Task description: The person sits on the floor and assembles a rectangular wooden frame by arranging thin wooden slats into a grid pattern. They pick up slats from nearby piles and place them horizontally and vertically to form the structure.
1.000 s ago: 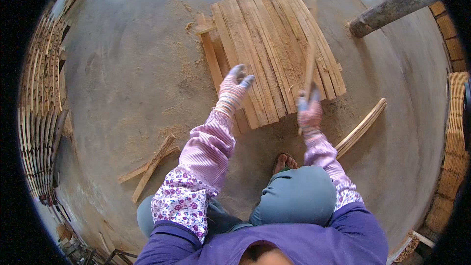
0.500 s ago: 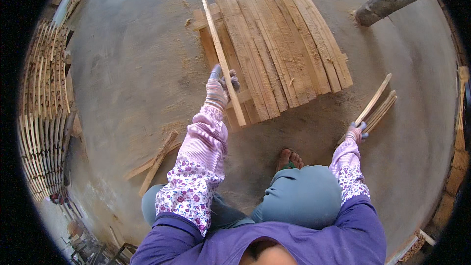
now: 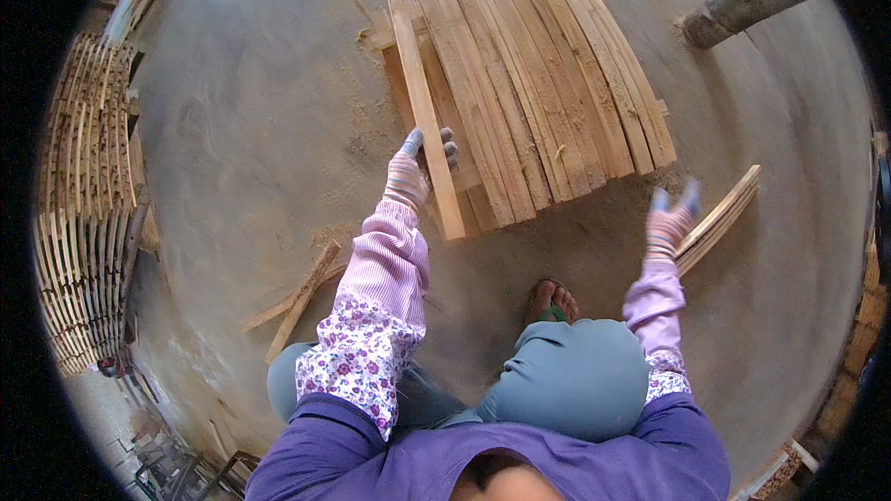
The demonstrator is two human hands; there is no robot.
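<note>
My left hand (image 3: 418,165), in a striped glove, is closed around a long, narrow wooden slat (image 3: 419,93). Its broad face is turned up and it slants over the left edge of a stack of boards (image 3: 538,83). My right hand (image 3: 672,221), gloved the same way, is off the ground with its fingers apart and slightly blurred; nothing shows in it. Just to its right lies a small pile of thin slats (image 3: 719,223) on the floor, partly hidden by the hand and wrist.
Two loose wood pieces (image 3: 302,301) lie crossed on the floor, left of my knees. A round post (image 3: 756,0) rises at the far right. Racks of stacked slats (image 3: 88,195) line the left side. My sandalled foot (image 3: 553,301) stands before the board stack, and sawdust covers the floor.
My right hand has let go of a slat at the right-hand pile and lifted away toward the boards. The slat in my left hand has turned, showing its broader face.
</note>
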